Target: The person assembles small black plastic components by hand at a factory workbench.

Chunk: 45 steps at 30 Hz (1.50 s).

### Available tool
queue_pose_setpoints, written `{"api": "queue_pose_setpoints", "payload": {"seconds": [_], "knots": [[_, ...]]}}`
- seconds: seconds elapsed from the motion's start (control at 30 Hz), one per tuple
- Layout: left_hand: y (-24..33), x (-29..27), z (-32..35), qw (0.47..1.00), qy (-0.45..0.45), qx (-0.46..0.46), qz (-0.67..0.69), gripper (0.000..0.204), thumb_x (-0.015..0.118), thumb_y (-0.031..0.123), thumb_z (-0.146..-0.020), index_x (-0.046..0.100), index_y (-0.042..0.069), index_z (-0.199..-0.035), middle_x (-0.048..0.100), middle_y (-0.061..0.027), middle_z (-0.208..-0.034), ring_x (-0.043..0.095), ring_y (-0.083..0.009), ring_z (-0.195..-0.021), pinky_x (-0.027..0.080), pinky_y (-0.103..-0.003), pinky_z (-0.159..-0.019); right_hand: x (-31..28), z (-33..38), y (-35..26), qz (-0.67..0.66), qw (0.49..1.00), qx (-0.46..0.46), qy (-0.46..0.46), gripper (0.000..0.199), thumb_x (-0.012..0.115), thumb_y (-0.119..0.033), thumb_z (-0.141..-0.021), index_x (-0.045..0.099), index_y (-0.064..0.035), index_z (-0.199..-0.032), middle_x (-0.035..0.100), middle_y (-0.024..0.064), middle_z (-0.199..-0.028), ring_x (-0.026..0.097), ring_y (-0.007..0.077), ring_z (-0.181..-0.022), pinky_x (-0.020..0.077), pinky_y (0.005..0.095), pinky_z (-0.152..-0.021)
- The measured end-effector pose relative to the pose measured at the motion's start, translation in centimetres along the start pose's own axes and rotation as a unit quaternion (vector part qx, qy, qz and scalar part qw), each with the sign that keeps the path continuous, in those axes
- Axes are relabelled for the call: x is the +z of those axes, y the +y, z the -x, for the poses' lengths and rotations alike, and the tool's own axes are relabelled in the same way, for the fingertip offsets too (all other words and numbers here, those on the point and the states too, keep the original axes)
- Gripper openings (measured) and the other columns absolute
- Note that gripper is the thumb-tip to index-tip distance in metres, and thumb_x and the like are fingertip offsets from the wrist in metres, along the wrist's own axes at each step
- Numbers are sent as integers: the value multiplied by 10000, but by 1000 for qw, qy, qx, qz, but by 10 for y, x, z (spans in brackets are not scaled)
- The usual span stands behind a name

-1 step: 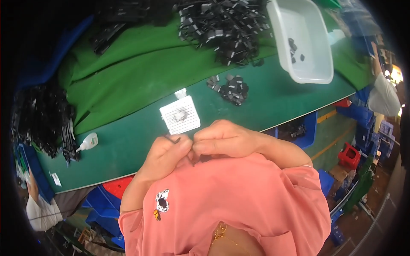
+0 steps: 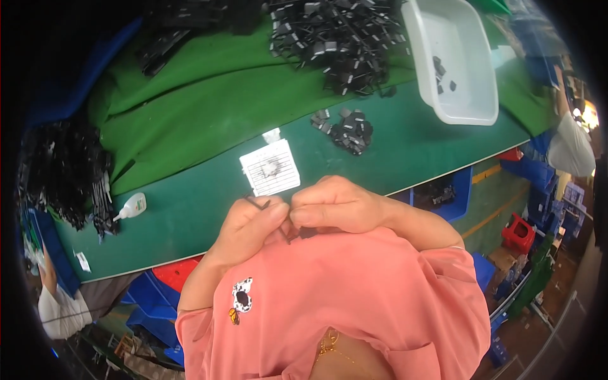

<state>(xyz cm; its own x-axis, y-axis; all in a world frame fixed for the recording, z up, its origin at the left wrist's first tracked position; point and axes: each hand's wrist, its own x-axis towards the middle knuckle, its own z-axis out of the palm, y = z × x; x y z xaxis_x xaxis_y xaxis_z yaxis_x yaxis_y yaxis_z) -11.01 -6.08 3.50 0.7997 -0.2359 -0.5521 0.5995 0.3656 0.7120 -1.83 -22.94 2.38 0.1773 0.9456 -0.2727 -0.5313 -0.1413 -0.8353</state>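
Both hands meet close to my chest at the table's near edge. My left hand (image 2: 250,228) is closed around a thin black strip (image 2: 261,205), whose bent end pokes out above the thumb. My right hand (image 2: 335,206) is pinched shut against the left fingertips. A small dark piece (image 2: 307,233) shows beneath its fingers, and its kind is hidden. Just beyond the hands lies a white lined pad (image 2: 282,179) with a dark smudge and a whitish lump in the middle. Small black pieces (image 2: 352,134) are heaped to its right.
A white plastic tub (image 2: 465,101) with a few black pieces stands at the far right. Piles of black parts (image 2: 335,44) cover the green cloth (image 2: 202,107). Dark strips (image 2: 60,171) and a small white bottle (image 2: 133,206) are at left. Other people are at both sides.
More of the black strip shows above my left thumb, with its bend now visible. Both hands stay together near my chest; the view has shifted slightly.
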Motion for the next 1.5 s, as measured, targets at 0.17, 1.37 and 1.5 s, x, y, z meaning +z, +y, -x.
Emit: {"api": "queue_pose_setpoints", "payload": {"seconds": [0.17, 1.37, 1.5], "knots": [[-7, 5, -2, 997, 2, 0, 80, 317, 455, 182, -875, 465, 18, -604, 449, -13, -603, 456, -92, -594, 381, -222, -547, 1, 3, 20, -44, 997, -51, 25, 262, 473, -185, -868, 504, -17, -670, 442, -2, -555, 361, 65, -488, 283, 229, -435], [-9, -5, -18, 972, -156, -19, 175, 209, 476, 207, -831, 508, 59, -686, 457, 21, -621, 389, -88, -582, 322, -221, -531, -8, 31, 15, -126, 988, -41, 76, 188, 477, -120, -874, 478, -24, -712, 419, -15, -600, 336, 47, -509, 278, 200, -441], [-4, -6, -17, 972, -117, 102, 174, 260, 435, 224, -833, 477, 52, -642, 466, -70, -577, 403, -149, -533, 324, -258, -498, -17, 49, 12, -221, 949, -88, 209, 182, 410, -39, -838, 430, 6, -663, 392, 62, -559, 363, 106, -438, 293, 232, -420]]}}
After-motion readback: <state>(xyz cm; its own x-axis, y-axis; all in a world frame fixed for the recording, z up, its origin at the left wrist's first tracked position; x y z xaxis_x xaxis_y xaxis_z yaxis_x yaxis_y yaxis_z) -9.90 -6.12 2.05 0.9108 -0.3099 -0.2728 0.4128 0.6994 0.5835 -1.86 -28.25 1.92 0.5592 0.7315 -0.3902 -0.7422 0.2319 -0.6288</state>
